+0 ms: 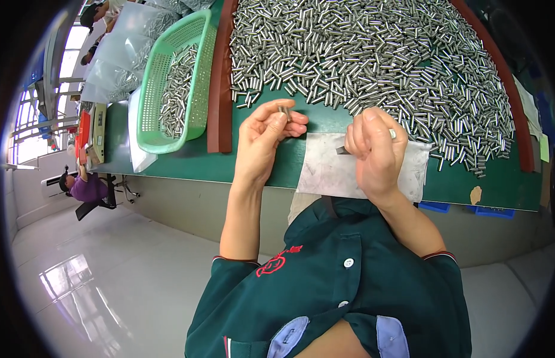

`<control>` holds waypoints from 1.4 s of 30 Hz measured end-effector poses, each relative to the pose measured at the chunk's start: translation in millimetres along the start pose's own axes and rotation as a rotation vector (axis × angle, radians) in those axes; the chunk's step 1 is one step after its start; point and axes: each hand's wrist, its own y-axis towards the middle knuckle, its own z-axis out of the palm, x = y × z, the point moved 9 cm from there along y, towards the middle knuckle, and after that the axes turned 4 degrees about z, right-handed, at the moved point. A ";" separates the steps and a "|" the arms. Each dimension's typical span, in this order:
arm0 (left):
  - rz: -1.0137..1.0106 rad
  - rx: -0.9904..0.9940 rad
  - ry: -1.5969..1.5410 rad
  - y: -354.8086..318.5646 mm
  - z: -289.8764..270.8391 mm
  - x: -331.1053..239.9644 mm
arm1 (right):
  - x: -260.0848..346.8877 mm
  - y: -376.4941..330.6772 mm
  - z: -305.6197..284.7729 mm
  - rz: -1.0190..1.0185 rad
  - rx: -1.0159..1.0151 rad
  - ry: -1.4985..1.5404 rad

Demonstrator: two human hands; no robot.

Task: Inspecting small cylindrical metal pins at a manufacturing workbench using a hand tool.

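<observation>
Between left hand (267, 132) fingertips, metal pin (284, 112)

Taking the green mesh basket (170, 83) as the landmark: clear plastic bags (119, 51) holding small metal pieces are piled just beyond its far-left side, toward the upper left, glossy and crumpled. A flat white bag or sheet (139, 143) lies partly beneath the basket's near-left corner, sticking out toward the table (188, 164) edge. Further left of the basket stand a beige boxy device (99, 125) whose face cannot be made out and a red flat item (83, 128) beside it.
</observation>
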 end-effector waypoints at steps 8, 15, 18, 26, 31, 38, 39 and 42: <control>-0.320 0.081 -0.395 -6.7 1.9 16.9 | -0.2 -0.4 1.7 -0.004 0.002 -0.026; -0.362 0.101 -0.552 -4.5 7.4 19.3 | -1.5 0.3 0.3 0.014 0.015 0.053; -0.368 0.094 -0.567 -4.1 6.9 19.5 | -1.7 0.4 0.4 0.020 0.011 0.051; -0.299 0.083 -0.633 11.2 -6.5 17.2 | -1.8 -0.6 0.3 0.010 0.008 0.049; 0.033 -0.107 0.670 36.9 -18.5 -13.8 | -1.7 0.1 -2.2 0.017 0.004 0.046; 0.217 -0.156 1.304 46.7 -0.5 -30.9 | -0.3 -0.1 0.6 0.005 0.001 -0.013; 0.202 -0.129 1.288 47.1 -0.6 -30.5 | -0.4 0.0 0.9 0.011 0.000 -0.004; 0.146 -0.072 1.310 44.6 3.2 -29.1 | -1.2 0.2 -1.0 0.011 0.006 0.001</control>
